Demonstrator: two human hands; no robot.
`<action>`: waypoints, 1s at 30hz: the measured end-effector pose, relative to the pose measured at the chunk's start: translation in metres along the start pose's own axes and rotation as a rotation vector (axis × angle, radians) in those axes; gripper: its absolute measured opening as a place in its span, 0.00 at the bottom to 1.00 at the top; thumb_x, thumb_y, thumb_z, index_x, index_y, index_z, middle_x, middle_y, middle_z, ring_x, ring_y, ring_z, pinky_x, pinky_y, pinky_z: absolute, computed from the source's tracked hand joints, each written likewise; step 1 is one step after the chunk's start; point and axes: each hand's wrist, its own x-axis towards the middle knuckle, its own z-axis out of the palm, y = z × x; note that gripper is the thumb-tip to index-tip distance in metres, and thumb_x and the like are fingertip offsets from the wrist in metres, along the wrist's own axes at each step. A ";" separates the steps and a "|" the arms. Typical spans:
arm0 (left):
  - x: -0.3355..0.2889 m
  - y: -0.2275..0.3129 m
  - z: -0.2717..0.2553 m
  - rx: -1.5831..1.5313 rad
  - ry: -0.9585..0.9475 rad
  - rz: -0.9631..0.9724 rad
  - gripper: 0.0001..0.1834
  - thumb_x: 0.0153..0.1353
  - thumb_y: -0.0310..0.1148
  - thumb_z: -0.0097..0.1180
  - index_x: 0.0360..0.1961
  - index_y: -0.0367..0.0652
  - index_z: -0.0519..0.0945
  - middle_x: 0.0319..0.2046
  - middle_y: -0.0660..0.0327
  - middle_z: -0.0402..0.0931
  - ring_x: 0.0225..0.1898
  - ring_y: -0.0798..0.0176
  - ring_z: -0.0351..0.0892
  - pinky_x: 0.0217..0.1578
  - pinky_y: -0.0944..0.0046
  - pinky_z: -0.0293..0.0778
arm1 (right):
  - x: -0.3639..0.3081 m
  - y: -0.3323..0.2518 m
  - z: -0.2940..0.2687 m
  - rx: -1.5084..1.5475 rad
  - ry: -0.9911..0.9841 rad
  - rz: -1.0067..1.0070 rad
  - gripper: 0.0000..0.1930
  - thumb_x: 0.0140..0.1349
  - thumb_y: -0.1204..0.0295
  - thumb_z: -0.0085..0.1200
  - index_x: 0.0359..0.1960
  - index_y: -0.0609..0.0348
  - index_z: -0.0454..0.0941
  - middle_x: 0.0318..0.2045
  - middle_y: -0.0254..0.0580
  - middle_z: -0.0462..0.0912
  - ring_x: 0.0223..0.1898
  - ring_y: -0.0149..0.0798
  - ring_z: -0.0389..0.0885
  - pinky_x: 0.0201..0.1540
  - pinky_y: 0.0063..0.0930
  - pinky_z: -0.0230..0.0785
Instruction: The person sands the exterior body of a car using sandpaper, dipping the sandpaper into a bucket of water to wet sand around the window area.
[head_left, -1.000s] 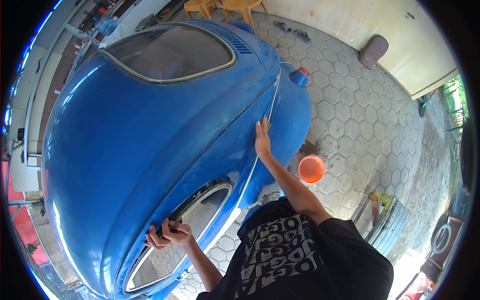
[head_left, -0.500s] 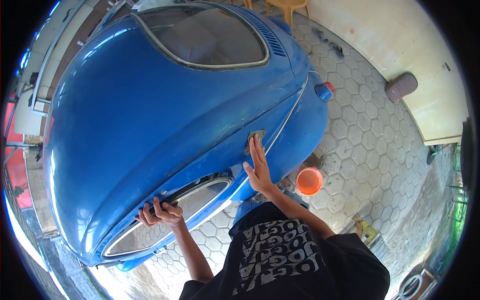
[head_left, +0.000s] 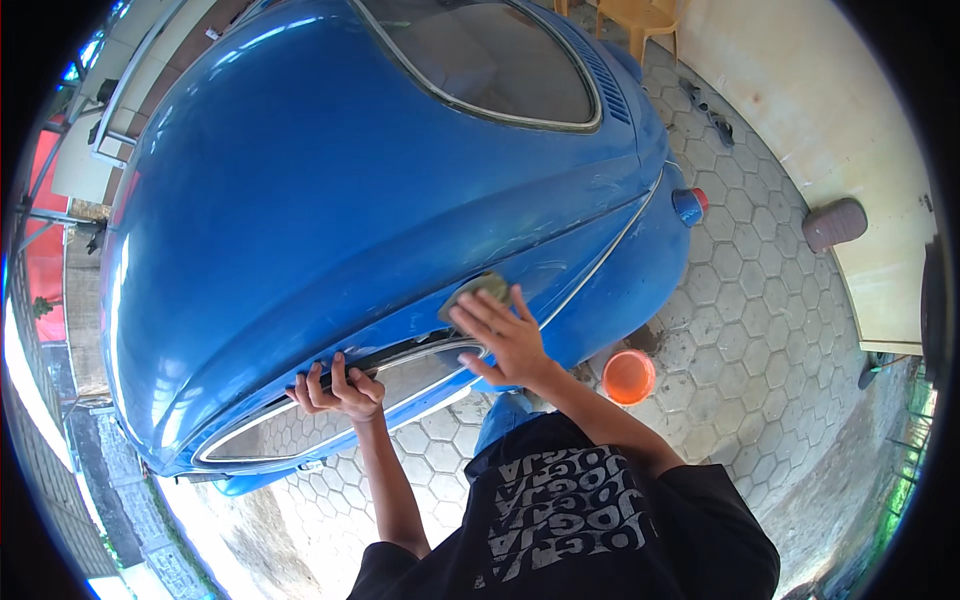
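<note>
A blue rounded car (head_left: 330, 180) fills much of the view, its side window (head_left: 310, 425) nearest to me. My left hand (head_left: 345, 390) is closed over the dark edge above that window, fingertips curled onto the body. Farther right, my right hand (head_left: 505, 335) presses a grey-green piece of sandpaper (head_left: 485, 288) against the blue panel just above the window's rear end. Its fingers lie stretched over the sheet, the thumb stands apart, and the hand is slightly blurred. Part of the sandpaper is hidden beneath the fingers.
An orange bucket (head_left: 628, 377) stands on the hexagonal paving (head_left: 740, 330) right of my body. The car's red-tipped tail light (head_left: 690, 206) juts out behind. A pale wall (head_left: 790, 90), a yellow chair (head_left: 640, 20) and sandals (head_left: 720, 128) are farther off.
My right hand has slid the sandpaper left along the panel, closer to the window. My left hand keeps its grip on the edge. The view has shifted, moving the car's rear rightward.
</note>
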 end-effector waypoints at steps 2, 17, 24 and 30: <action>-0.003 0.000 0.004 0.008 0.001 -0.010 0.15 0.62 0.39 0.41 0.44 0.49 0.77 0.53 0.55 0.62 0.61 0.46 0.52 0.64 0.34 0.40 | -0.008 0.010 0.006 0.016 0.033 0.087 0.33 0.61 0.48 0.47 0.65 0.50 0.64 0.67 0.36 0.61 0.69 0.42 0.56 0.70 0.53 0.33; -0.001 -0.050 -0.031 -0.040 0.011 -0.051 0.19 0.64 0.40 0.38 0.45 0.43 0.78 0.54 0.50 0.64 0.61 0.48 0.58 0.63 0.40 0.48 | 0.011 -0.029 0.022 0.211 0.362 0.416 0.32 0.64 0.51 0.44 0.67 0.48 0.60 0.68 0.34 0.58 0.71 0.39 0.50 0.70 0.52 0.32; 0.006 -0.088 -0.034 -0.035 0.130 -0.078 0.19 0.64 0.41 0.39 0.46 0.42 0.76 0.55 0.49 0.63 0.60 0.46 0.59 0.62 0.36 0.48 | 0.032 -0.077 0.039 0.065 0.180 0.091 0.33 0.62 0.52 0.47 0.67 0.51 0.60 0.69 0.44 0.57 0.71 0.48 0.50 0.69 0.55 0.36; 0.000 -0.083 -0.030 -0.054 0.135 -0.082 0.23 0.64 0.44 0.37 0.45 0.39 0.77 0.53 0.46 0.64 0.60 0.44 0.59 0.62 0.35 0.47 | 0.036 -0.079 0.036 0.153 0.477 0.410 0.35 0.62 0.51 0.46 0.68 0.53 0.57 0.70 0.46 0.54 0.71 0.52 0.46 0.69 0.59 0.30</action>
